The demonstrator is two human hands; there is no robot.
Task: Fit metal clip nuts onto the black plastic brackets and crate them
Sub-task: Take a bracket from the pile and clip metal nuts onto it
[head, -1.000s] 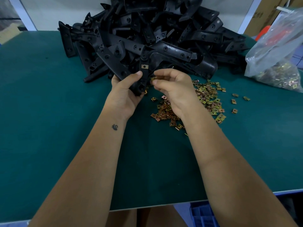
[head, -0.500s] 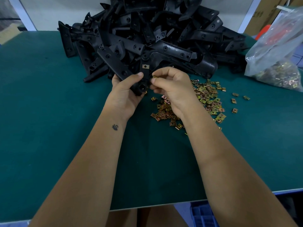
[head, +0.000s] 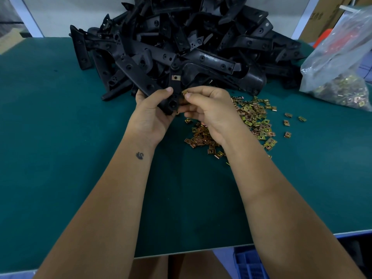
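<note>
Two hands in the head view, both busy at the middle of the green bench [head: 60,148]. Left hand [head: 150,115] grips one black bracket [head: 174,88], thumb curled over its front, bracket standing roughly upright in front of the pile. One clip nut already fitted [head: 175,77] on that bracket's upper part, brass square with a hole. Right hand [head: 209,113] pinches a second clip nut [head: 184,94] between thumb and forefinger, pressed right against the bracket's right edge; only a sliver of it shows. Other right fingers curled.

One big bracket pile [head: 201,41] at the far side of the bench, black parts tangled, too many to count, several dozen at least. One spread of loose clip nuts [head: 253,119] on the bench just right of the hands, partly hidden under the right wrist, far too many to count. Four stray nuts [head: 288,115] lie apart to the right of that spread.

One clear plastic bag [head: 342,63] at the right edge, more brass nuts inside at its bottom, something red in its upper part. One blue crate [head: 249,262], only a corner showing below the bench's near edge. One cardboard box [head: 322,19] behind the bag, top right. One small dark mark on the left wrist.
</note>
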